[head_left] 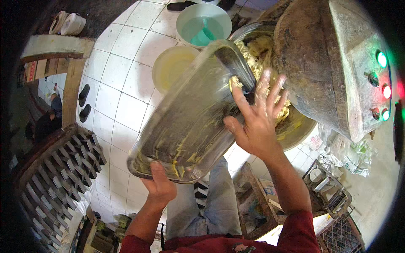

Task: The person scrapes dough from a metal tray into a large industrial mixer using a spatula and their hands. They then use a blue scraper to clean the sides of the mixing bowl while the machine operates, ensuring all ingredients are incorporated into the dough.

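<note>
My left hand [160,187] grips the near end of a deep rectangular metal pan [185,114], its thumb over the rim. The pan is tilted, with its far end at the rim of a large round bowl [300,130]. Yellow smears and streaks line the inside of the pan. Beside the pan's right wall, my right hand [258,122] is open with its fingers spread. Whitish residue coats those fingers, and a soft yellow lump sits at the index fingertip. Lumpy pale-yellow dough [252,57] lies in the bowl, partly hidden behind my right hand and the pan.
A large worn machine housing [312,55] with lit buttons overhangs the bowl. Beyond the pan stand a tub of yellowish liquid [166,69] and a white tub [181,23] holding a green scoop. A slatted rack [59,181] is at left; slippers [84,103] lie on the tiles.
</note>
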### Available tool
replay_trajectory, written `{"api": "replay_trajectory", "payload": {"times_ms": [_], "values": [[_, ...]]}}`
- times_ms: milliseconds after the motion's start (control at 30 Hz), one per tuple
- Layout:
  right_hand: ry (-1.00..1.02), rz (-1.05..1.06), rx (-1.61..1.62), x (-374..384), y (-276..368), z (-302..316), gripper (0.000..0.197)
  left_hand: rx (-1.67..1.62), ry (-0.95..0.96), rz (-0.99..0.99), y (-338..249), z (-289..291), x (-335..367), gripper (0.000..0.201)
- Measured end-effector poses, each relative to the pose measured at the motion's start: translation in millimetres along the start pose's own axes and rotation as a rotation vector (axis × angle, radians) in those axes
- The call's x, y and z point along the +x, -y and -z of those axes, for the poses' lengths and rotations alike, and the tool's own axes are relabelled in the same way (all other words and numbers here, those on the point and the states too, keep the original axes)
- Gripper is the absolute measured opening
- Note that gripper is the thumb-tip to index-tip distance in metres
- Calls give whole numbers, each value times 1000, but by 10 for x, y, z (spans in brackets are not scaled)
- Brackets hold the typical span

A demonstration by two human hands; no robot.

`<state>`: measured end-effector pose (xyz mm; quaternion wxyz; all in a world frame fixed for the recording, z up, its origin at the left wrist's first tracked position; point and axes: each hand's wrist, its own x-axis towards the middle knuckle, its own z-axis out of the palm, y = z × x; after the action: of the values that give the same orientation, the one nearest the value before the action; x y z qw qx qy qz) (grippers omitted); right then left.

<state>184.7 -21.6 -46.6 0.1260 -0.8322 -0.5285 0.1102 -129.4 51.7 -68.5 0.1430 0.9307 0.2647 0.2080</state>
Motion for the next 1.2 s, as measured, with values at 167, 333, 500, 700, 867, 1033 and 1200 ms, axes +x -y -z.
{"api": "replay_trajectory", "payload": {"times_ms": [167, 333, 500, 700, 867, 1033, 1200], "values": [[214, 308, 159, -55, 446, -33, 64, -746, 70, 747, -214, -117, 216, 56], [207, 296, 234, -359, 492, -142, 60, -651, -130, 890, -242, -155, 321, 55], [365, 485, 334, -440, 587, -196, 64, -930, -115, 956, -339, -140, 409, 54], [236, 101, 439, -770, 419, -109, 61, -877, -164, 1009, -270, -191, 158, 61], [364, 27, 508, -1039, 763, -194, 66, 72, -100, 385, -172, -355, -139, 64], [356, -116, 886, -1110, 1081, -177, 80, 118, -251, 207, -254, -424, 7, 65], [303, -109, 1245, -1162, 1123, -344, 75, -221, -66, 354, -232, -546, -453, 64]]}}
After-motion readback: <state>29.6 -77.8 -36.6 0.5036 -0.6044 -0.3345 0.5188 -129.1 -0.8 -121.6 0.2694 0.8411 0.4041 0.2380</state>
